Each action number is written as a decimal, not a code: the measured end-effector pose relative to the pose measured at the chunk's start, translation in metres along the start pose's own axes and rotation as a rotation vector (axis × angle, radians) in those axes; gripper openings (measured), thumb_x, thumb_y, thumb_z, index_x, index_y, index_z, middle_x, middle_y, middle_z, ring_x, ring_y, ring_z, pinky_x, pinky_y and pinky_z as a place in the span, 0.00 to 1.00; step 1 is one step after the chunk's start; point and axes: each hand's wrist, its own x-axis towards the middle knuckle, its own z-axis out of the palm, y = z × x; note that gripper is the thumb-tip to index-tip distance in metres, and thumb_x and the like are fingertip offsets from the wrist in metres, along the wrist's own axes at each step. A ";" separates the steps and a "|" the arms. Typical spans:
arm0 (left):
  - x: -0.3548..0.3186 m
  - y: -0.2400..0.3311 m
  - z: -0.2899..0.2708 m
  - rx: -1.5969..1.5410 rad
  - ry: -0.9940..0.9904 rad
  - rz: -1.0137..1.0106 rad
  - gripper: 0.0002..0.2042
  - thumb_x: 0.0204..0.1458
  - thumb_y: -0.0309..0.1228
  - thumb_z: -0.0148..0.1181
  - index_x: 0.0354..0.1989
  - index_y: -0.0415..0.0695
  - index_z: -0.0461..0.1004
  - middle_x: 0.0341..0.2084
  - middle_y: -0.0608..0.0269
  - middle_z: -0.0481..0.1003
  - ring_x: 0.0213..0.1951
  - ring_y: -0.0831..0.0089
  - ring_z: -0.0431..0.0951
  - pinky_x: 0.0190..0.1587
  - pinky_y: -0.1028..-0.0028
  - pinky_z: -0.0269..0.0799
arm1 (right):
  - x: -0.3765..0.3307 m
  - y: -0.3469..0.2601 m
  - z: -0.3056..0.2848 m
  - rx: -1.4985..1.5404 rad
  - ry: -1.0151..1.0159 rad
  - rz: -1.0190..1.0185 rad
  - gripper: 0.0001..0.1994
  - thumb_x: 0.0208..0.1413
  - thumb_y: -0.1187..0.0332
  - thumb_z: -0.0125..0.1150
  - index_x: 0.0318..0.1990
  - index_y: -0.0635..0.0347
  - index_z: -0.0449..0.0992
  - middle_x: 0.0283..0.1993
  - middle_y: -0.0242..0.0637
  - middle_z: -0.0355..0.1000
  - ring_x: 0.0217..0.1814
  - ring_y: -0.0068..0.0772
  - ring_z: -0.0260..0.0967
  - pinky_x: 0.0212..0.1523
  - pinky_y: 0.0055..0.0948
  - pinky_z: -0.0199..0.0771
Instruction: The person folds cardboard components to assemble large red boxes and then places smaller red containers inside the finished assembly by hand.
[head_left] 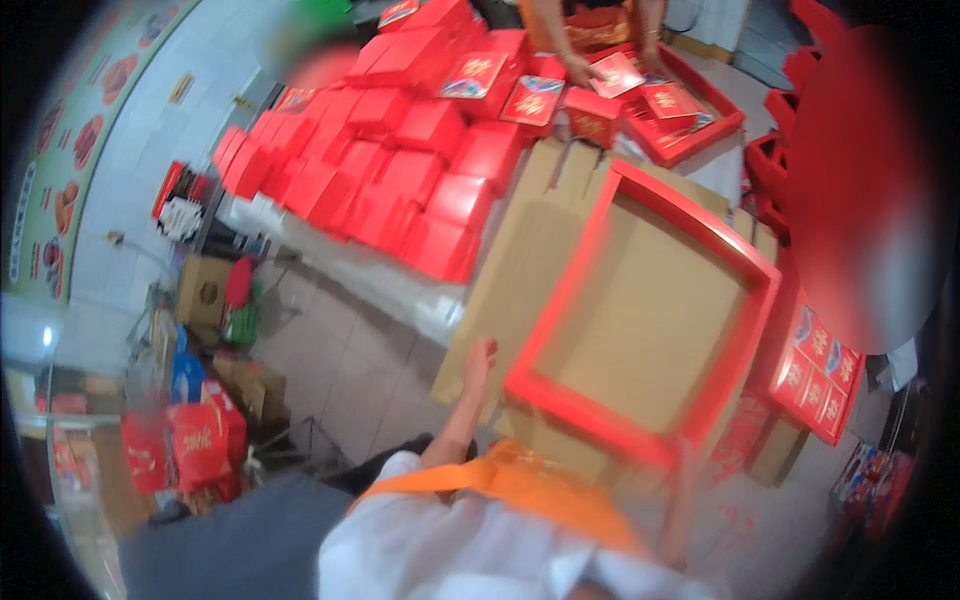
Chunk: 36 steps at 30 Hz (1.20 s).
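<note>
A large red rectangular box frame (pixel 560 325) lies in front of me over brown cardboard (pixel 520 225). Brown shows inside its rim; I cannot tell whether that is its own bottom or the cardboard below. My right hand (pixel 685 465), smeared by motion, is closed at the frame's near right corner. To the left of the frame, apart from it, my left hand (pixel 480 362) is raised over the cardboard's edge. Its fingers are blurred, and nothing shows in them.
Red boxes (pixel 370 165) stand piled on a table at the far left. Across from me a co-worker's hands (pixel 585 72) handle cards over a red tray (pixel 690 152). A red tray of printed packs (pixel 812 375) sits at right. Red bags (pixel 200 440) and cartons (pixel 205 290) crowd the left side.
</note>
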 end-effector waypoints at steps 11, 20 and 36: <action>0.105 0.099 -0.076 0.155 0.262 0.207 0.29 0.50 0.39 0.57 0.57 0.37 0.57 0.51 0.53 0.65 0.52 0.66 0.64 0.56 0.70 0.57 | 0.016 0.002 0.086 -0.960 0.254 -0.375 0.24 0.58 0.64 0.48 0.59 0.67 0.57 0.58 0.48 0.60 0.60 0.37 0.57 0.60 0.32 0.54; 0.249 0.076 -0.107 -0.149 0.004 0.248 0.26 0.46 0.30 0.60 0.55 0.43 0.61 0.48 0.61 0.68 0.46 0.66 0.71 0.45 0.64 0.71 | -0.042 -0.034 0.274 -0.803 0.165 -0.523 0.18 0.52 0.74 0.51 0.52 0.63 0.65 0.51 0.43 0.66 0.54 0.36 0.63 0.54 0.32 0.61; 0.214 0.077 -0.087 0.182 -0.059 0.259 0.36 0.42 0.36 0.63 0.57 0.33 0.53 0.53 0.47 0.60 0.55 0.60 0.60 0.58 0.66 0.54 | 0.029 -0.029 0.570 -0.397 -0.355 -0.134 0.26 0.55 0.60 0.55 0.59 0.62 0.58 0.53 0.38 0.65 0.53 0.28 0.62 0.53 0.27 0.61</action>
